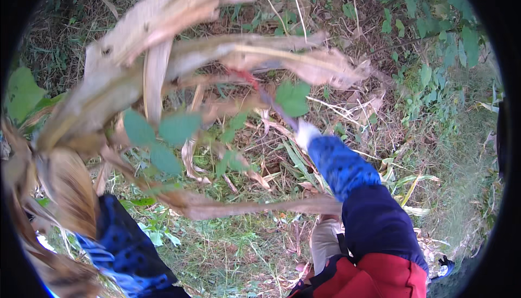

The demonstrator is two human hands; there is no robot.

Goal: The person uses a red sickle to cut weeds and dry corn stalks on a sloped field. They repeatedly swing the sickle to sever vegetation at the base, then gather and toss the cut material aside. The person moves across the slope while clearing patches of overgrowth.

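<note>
My right hand [307,133], in a white glove below a spotted blue sleeve cover [344,165], grips a thin dark shaft [281,110]. The shaft runs up and left to a blurred red part [245,77], partly behind dry leaves, and its full shape cannot be told. Long dry corn leaves [195,55] arch across the upper left and middle. At lower left a dry husk or leaf [71,188] covers the end of my left arm [130,245], so my left hand is hidden. Green leaflets [179,129] hang between the two arms.
Grass and dry plant litter [228,241] cover the ground. A leafy green vine [431,78] grows at the upper right, and a broad green leaf [24,94] stands at the left rim. A pale trouser leg [324,243] shows at the bottom, beside red clothing [378,277].
</note>
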